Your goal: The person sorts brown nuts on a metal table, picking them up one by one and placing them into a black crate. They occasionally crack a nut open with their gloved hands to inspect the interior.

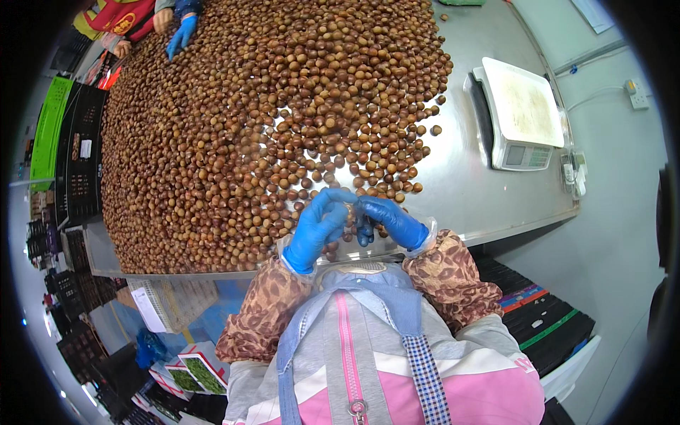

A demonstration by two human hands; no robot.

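Note:
Brown chestnut-like nuts [223,159] lie in a broad, dense layer over a metal table [451,186]. My left hand [317,228], in a blue glove, is bent above the table's near edge, thumb and fingers curled toward each other. Opposite it, my right hand [390,220] wears a blue glove too and has its fingers curled downward. The fingertips of both hands come together over a few nuts. A brownish patch shows between them, but whether a nut is held or lies below cannot be told. Patterned brown sleeve covers reach both wrists.
A white digital scale [523,106] stands at the table's right. Black crates [79,154] and a green crate [50,133] line the left side. Across the table a person's blue-gloved hand [182,37] touches the nuts. Stacked black trays [552,324] sit below right.

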